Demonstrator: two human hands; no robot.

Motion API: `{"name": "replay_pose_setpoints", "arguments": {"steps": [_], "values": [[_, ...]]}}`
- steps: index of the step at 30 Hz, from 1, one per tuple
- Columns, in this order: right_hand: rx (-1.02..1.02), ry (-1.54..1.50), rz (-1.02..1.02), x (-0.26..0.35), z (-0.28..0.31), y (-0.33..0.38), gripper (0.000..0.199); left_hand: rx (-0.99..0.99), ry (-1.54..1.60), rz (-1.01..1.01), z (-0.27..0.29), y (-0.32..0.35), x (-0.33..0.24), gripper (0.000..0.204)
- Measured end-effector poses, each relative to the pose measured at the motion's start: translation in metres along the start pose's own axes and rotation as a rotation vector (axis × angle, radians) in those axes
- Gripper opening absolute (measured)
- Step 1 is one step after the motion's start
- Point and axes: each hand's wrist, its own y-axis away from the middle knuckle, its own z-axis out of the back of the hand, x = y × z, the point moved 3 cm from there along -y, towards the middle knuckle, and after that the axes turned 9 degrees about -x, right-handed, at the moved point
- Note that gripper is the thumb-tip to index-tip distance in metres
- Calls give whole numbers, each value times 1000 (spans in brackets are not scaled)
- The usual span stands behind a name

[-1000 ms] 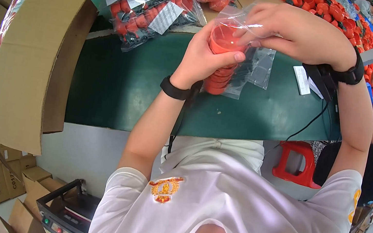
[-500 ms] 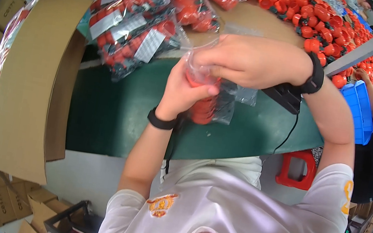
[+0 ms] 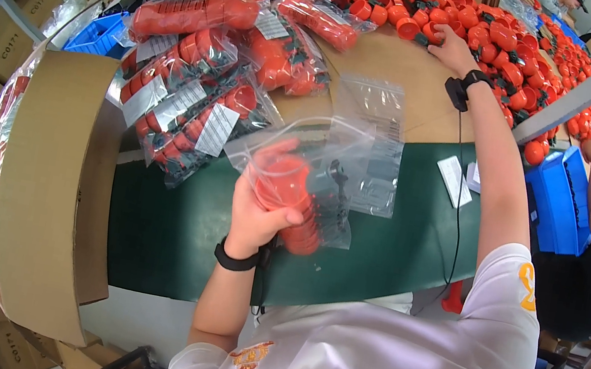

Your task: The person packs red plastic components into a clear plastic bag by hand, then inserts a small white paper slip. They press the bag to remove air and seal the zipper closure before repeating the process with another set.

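My left hand (image 3: 250, 212) is closed around a clear plastic bag (image 3: 354, 138) with a stack of red cups (image 3: 282, 182) inside. The bag's mouth spreads open above the cups, and dark green pieces show through its side. My right hand (image 3: 447, 47) is stretched out to the near edge of a large heap of red cups with dark green parts (image 3: 484, 36). Its fingers and thumb are apart beside a cup; whether they touch it I cannot tell. Flat clear bags (image 3: 375, 174) lie on the table just beyond the held bag.
Filled bags of red cups (image 3: 190, 116) are piled at the left, near an open cardboard box (image 3: 38, 180). A white card (image 3: 454, 181) and a cable (image 3: 455, 246) are on the green table (image 3: 161, 240). Blue bins (image 3: 560, 201) and a co-worker (image 3: 583, 287) are at the right.
My right hand has left the bag's mouth and moved far and right to the heap of cups. My left hand still holds the bag, slightly lower in view.
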Motion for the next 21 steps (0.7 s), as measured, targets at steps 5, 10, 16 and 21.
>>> {"name": "replay_pose_setpoints", "arguments": {"steps": [5,10,16,21], "values": [[23,515,-20,20,-72,-20,58,-15,11,21,12,5,7,111],[-269,681,134,-12,-80,-27,33,59,-14,-9,4,1,3,107],[-173,90,142,5,-34,-6,32,75,10,40,3,-3,6,102],[-62,-197,313,194,94,82,30,105,-36,-26,-3,4,-6,101]]}}
